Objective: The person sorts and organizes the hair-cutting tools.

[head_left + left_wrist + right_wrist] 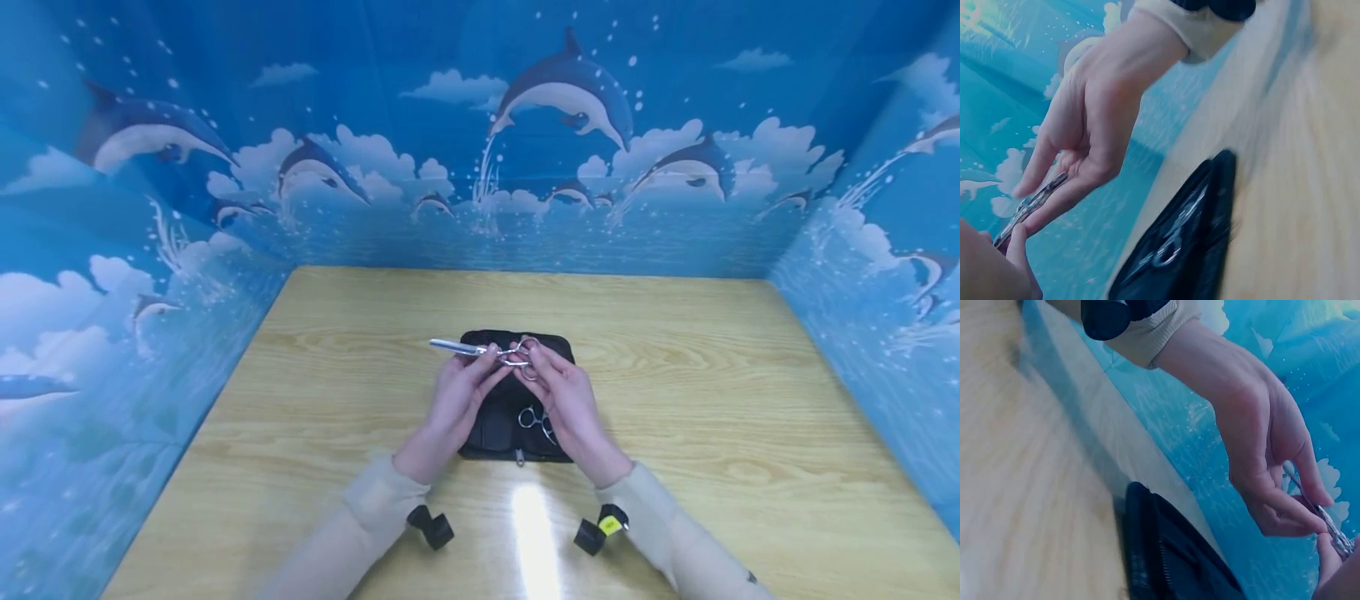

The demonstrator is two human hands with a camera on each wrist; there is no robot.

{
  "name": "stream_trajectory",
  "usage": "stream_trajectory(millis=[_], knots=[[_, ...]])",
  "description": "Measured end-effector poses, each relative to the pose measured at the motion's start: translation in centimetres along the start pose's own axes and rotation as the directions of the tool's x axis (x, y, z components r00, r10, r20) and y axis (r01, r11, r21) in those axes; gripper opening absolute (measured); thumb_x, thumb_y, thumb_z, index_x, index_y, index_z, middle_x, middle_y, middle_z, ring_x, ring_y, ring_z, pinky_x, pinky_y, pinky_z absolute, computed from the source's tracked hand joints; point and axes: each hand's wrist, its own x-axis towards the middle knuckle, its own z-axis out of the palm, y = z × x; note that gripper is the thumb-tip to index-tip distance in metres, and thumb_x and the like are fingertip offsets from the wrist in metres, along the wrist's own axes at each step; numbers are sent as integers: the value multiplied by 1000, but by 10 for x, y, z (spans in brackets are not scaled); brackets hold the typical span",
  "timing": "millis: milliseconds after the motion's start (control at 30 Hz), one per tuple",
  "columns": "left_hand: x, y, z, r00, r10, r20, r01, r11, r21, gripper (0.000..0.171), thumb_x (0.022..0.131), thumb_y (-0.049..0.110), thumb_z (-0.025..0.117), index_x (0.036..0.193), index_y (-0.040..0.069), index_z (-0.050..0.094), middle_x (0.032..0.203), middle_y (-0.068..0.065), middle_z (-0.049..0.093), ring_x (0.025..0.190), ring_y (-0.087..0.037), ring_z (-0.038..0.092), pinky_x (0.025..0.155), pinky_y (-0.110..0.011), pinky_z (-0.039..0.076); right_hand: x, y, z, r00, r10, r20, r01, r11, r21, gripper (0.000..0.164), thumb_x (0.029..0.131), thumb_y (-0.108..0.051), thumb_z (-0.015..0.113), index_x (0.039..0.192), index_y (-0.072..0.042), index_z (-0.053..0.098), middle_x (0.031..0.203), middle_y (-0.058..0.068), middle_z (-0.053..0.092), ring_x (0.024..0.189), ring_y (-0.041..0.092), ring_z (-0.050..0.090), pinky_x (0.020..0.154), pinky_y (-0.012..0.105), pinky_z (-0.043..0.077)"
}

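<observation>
Both hands hold a pair of silver scissors above an unfolded black case. My left hand pinches them around the middle, with the blades pointing left past its fingers. At the finger rings, my right hand grips the handles between thumb and fingers. In the left wrist view the scissors appear edge-on between the two hands. A second pair of scissors lies in the right half of the case, its blades hidden behind my right hand.
The black zip case lies on the wood-grain table, its zip pull at the near edge. Blue dolphin-print curtains stand along the back and both sides. A camera is strapped to each wrist.
</observation>
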Motion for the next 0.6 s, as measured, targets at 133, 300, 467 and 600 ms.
stream_trajectory(millis=[133, 300, 467, 600], knots=[[-1, -10, -1, 999, -28, -21, 27, 999, -41, 10, 87, 4, 58, 95, 2, 53, 94, -8, 60, 96, -19, 61, 87, -29, 52, 0, 4, -3, 998, 46, -42, -45, 999, 20, 41, 90, -16, 58, 126, 2, 53, 106, 6, 70, 102, 20, 60, 92, 28, 49], [0, -15, 0, 1000, -15, -23, 14, 999, -47, 9, 88, 4, 58, 94, 1, 52, 95, -8, 60, 96, -20, 61, 88, -29, 52, -2, 8, -5, 998, 47, -41, -45, 998, 38, 41, 92, -8, 53, 130, 3, 48, 124, 16, 59, 110, 20, 56, 93, 26, 48], [2, -14, 1, 1000, 14, 0, -14, 999, 52, 23, 85, 4, 61, 104, -6, 52, 99, -11, 60, 96, -22, 61, 86, -28, 52, -1, 8, -7, 999, 31, -42, -29, 998, 63, 43, 92, -5, 51, 133, 4, 43, 129, 20, 54, 112, 20, 55, 94, 26, 48], [5, -11, -1, 994, 92, 62, -104, 968, 228, 28, 81, 4, 66, 103, -8, 53, 90, -7, 64, 88, -20, 63, 82, -28, 55, 4, 4, -13, 998, 29, -62, -24, 997, 77, 46, 91, -5, 54, 134, 3, 43, 114, 9, 64, 108, 21, 57, 92, 26, 49]])
